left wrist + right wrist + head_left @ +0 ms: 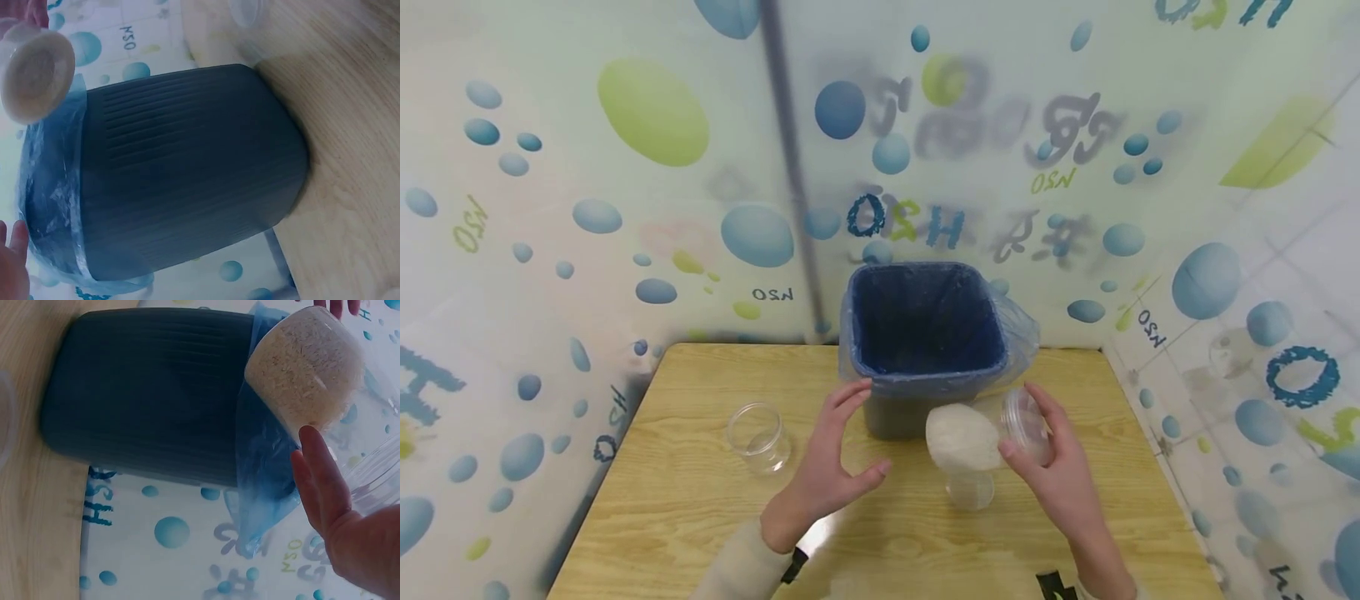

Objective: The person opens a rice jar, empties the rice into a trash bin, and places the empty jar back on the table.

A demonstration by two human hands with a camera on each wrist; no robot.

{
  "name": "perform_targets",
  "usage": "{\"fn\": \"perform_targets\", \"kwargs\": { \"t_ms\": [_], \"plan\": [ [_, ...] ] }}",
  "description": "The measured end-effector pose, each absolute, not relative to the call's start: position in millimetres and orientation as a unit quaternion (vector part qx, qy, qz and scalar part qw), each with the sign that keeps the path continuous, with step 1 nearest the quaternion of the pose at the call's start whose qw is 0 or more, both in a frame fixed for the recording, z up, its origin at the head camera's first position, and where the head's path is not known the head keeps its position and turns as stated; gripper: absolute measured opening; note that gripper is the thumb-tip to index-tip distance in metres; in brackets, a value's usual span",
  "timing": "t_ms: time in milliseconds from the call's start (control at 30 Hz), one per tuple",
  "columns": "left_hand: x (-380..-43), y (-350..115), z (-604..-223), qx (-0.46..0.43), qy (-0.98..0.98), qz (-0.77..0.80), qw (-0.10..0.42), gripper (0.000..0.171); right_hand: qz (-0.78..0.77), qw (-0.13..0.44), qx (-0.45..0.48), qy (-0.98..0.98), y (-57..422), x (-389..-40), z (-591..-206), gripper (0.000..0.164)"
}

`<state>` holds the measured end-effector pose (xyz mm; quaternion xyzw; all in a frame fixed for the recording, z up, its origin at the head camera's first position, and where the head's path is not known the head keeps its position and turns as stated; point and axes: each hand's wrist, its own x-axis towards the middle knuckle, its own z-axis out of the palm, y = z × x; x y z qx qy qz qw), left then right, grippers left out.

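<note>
My right hand (pixel 1060 475) holds a clear plastic jar of rice (pixel 962 437) by its ribbed, clear top end. The jar lies on its side in the air, its base turned left, in front of the bin. Rice grains (pixel 306 362) fill the base end in the right wrist view. My left hand (pixel 823 467) is raised left of the jar, thumb and fingers spread apart with nothing between them. Just behind both hands stands a dark bin (pixel 187 169) lined with a blue plastic bag (pixel 265 456).
On the wooden table (pixel 662 517), a clear plastic cup (pixel 760 437) stands to the left. Another clear container (pixel 970 490) sits below the jar, partly hidden by it. A patterned curtain (pixel 662 192) hangs close behind the table and along its sides.
</note>
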<state>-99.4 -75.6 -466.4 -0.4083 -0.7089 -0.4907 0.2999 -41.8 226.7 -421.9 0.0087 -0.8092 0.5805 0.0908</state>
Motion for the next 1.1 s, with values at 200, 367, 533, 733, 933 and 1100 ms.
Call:
{"fn": "perform_targets", "kwargs": {
  "t_ms": [200, 367, 533, 733, 933, 1100],
  "plan": [
    [-96, -69, -456, -0.43, -0.732, -0.456, 0.268, 0.076, 0.568, 0.092, 0.031, -0.817, 216, -46, -420, 0.078],
    [-92, -63, -446, -0.436, -0.769, -0.401, 0.241, 0.083, 0.565, 0.099, 0.038, -0.818, 208, -48, -420, 0.078],
    [-90, -54, -440, -0.435, -0.798, -0.341, 0.242, 0.099, 0.579, 0.101, 0.059, -0.807, 200, -50, -421, 0.077],
    [-90, -45, -437, -0.432, -0.806, -0.308, 0.263, 0.106, 0.594, 0.099, 0.072, -0.795, 193, -53, -422, 0.078],
    [-91, -43, -436, -0.427, -0.812, -0.293, 0.27, 0.106, 0.623, 0.093, 0.079, -0.772, 187, -54, -423, 0.078],
    [-90, -41, -434, -0.416, -0.828, -0.277, 0.255, 0.105, 0.631, 0.09, 0.086, -0.766, 184, -52, -424, 0.079]
  ]
}}
